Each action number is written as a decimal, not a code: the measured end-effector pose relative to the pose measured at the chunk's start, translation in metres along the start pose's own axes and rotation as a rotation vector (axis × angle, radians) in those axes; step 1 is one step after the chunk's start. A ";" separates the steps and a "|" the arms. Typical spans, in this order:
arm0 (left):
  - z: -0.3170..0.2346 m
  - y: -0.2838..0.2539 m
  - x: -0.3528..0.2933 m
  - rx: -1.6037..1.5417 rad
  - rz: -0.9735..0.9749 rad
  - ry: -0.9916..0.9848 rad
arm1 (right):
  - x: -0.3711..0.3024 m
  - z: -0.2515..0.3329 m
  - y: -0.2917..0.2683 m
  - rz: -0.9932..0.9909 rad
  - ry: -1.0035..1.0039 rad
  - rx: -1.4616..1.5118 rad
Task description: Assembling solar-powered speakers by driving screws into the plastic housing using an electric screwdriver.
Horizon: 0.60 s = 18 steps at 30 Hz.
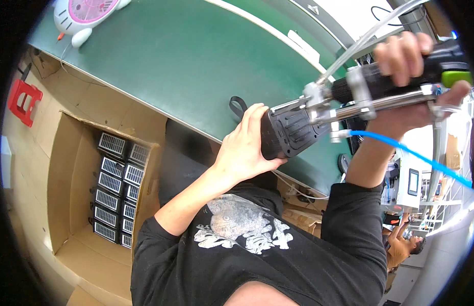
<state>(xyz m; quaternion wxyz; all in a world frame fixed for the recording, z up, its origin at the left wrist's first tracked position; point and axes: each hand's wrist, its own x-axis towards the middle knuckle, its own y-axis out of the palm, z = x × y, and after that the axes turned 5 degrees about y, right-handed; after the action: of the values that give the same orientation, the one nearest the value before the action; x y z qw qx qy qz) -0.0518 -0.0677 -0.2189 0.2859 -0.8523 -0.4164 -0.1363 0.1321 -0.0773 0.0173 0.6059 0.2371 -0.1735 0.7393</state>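
My left hand is wrapped round a black plastic housing with ribs and screw holes on its upturned face. A black strap loop sticks out beside it, over the green worktop. In my right hand is a black electric screwdriver with a green lever, gripped along its body. Metal rods and a clamp block are fixed alongside the screwdriver. Its nose end is at the housing; the bit tip is hidden, so I cannot tell whether it touches a screw.
A clear tube and a blue hose run off the screwdriver. Left of me, a cardboard box holds several black units with solar panels. A pink-and-white fan stands on the green worktop. A red stool and a co-worker are farther off.
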 end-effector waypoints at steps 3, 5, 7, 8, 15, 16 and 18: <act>0.001 0.000 -0.002 0.001 0.001 0.001 | 0.009 0.038 -0.013 0.032 0.025 0.039; 0.002 0.001 -0.003 0.014 0.001 0.005 | 0.004 0.053 -0.024 0.044 0.040 0.036; 0.002 0.001 -0.003 0.040 -0.002 0.013 | -0.002 0.062 -0.031 0.039 0.043 0.029; 0.003 0.000 -0.003 0.043 0.010 0.009 | -0.004 0.066 -0.033 0.035 0.042 0.024; 0.007 0.004 0.007 0.101 0.032 0.016 | 0.007 0.073 -0.010 -0.027 0.005 0.005; 0.007 0.004 0.008 0.104 0.035 0.014 | 0.010 0.072 -0.006 -0.044 -0.002 -0.001; 0.007 0.003 0.011 0.105 0.030 0.025 | 0.012 0.067 -0.003 -0.090 -0.040 -0.024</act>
<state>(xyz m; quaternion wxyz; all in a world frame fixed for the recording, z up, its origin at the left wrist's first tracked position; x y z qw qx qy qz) -0.0427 -0.0581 -0.2203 0.3372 -0.8406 -0.4063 -0.1207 0.1425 -0.1027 0.0792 0.6376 0.2521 -0.1839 0.7043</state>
